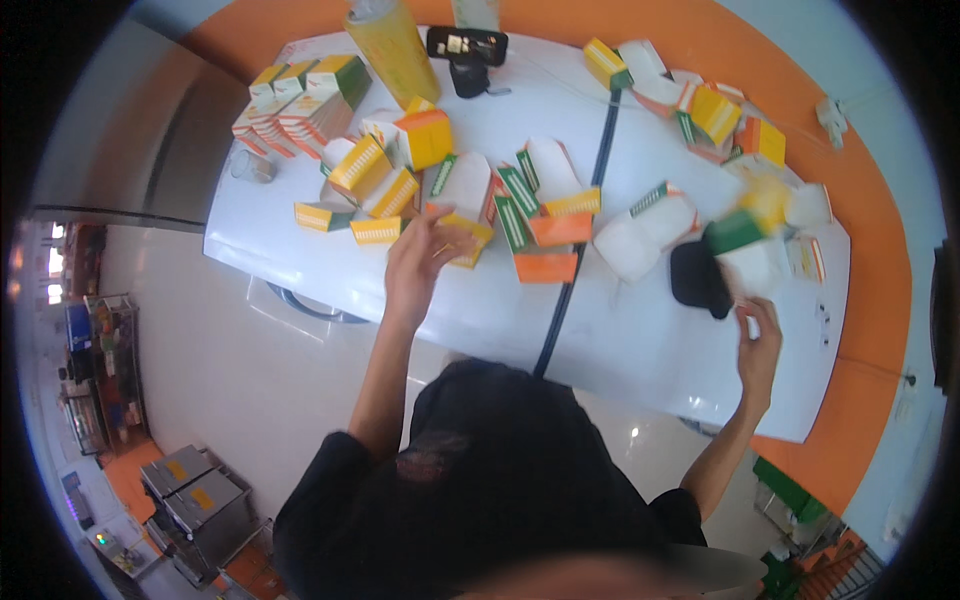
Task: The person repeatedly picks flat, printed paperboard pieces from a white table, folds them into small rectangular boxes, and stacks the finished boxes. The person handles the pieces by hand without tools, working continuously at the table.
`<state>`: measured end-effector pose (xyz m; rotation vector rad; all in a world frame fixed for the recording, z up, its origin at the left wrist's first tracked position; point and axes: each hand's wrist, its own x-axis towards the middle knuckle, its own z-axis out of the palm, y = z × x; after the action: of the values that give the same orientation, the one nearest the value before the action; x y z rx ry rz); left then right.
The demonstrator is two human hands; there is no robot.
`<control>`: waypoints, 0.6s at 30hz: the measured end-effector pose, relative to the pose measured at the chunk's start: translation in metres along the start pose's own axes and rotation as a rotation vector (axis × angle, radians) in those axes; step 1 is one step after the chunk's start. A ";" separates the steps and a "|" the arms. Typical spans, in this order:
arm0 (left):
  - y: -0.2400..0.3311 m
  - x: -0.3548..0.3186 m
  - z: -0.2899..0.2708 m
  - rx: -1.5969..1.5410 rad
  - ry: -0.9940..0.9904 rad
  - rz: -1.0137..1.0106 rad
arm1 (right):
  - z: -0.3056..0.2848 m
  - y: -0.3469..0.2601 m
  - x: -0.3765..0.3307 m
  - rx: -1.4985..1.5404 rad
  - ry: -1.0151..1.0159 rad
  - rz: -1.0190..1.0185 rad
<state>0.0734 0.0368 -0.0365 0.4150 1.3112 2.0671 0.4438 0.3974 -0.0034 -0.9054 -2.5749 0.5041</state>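
Observation:
My left hand (424, 252) reaches over the left part of the white table, fingers spread, at the edge of a yellow-and-white folded paper carton (470, 243). Whether it touches that carton is unclear. At the right, my right hand (758, 338) is raised with its fingers loosely curled and apart. Just beyond its fingertips is a green, yellow and white paper carton (742, 232), smeared by motion. Beside it lies a black, rounded object (697, 278), partly covered by the carton. Open cartons with orange flaps (560, 230) lie between my hands.
Stacks of flat cartons (305, 115) stand at the far left, near a clear cup (251, 166). A tall yellow roll (395, 50) and a phone (467, 46) on a black stand are at the back. More cartons (715, 115) pile up at the far right. A dark seam (604, 150) crosses the table.

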 end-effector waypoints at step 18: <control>0.003 -0.030 0.046 0.444 -0.192 -0.157 | 0.135 -0.263 -0.017 1.219 -0.108 0.327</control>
<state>0.1209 0.0480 -0.0111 0.6615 1.6243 1.5590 0.2589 0.1662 -0.0078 -0.7740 -1.6116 1.9203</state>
